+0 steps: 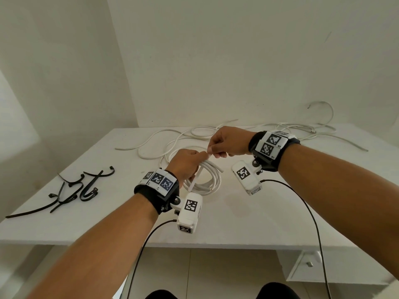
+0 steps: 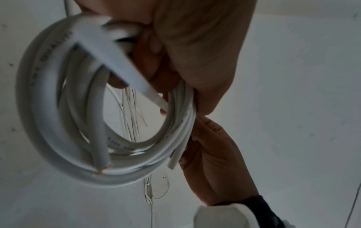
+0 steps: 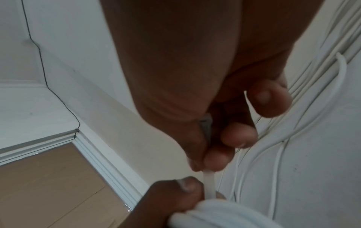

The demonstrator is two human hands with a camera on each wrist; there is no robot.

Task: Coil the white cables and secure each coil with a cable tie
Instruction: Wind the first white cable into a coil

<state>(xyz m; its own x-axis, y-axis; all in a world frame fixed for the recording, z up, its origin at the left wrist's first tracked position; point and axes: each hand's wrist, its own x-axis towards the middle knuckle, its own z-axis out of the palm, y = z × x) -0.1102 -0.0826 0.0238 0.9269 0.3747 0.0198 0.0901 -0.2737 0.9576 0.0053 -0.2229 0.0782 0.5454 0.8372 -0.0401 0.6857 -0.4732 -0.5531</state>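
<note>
Gripping the coiled white cable (image 1: pixel 208 176) at its upper side, the left hand (image 1: pixel 185 161) holds the coil lifted above the white table (image 1: pixel 226 214), fingers curled round the bundled loops; the left wrist view shows the cable's cut end (image 2: pixel 101 168) with bare copper lying against the loops. A white cable tie (image 1: pixel 197 176) runs down across the coil from the fingers. Just beyond, the right hand (image 1: pixel 228 141) pinches the tie's upper end (image 3: pixel 209 182) between thumb and fingertips, its other fingers curled, almost touching the left hand. Off to the left on the table lies a scatter of black cable ties (image 1: pixel 73 190). Farther back, loose white cables (image 1: pixel 216 134) sprawl across the tabletop toward the white wall (image 1: pixel 237 61).
</note>
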